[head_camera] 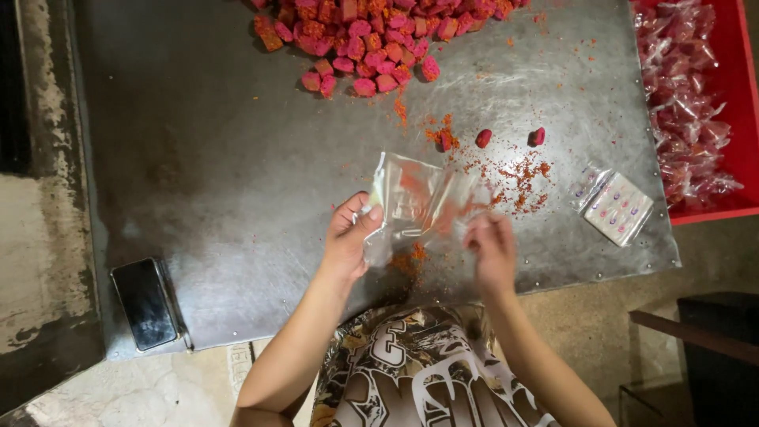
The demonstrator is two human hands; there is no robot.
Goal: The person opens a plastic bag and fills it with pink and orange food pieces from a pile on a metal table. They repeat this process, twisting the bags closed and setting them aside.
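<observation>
Both hands, left hand [346, 237] and blurred right hand [490, 245], are pinching a clear wrapper [419, 207], seemingly spreading it open; a candy [483, 137] farther off probably needs picking next.

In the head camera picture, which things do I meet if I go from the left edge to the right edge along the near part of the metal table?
Black phone → left hand → clear plastic wrapper, held by both hands → right hand → small stack of printed labels → red tray filled with wrapped sweets.
</observation>
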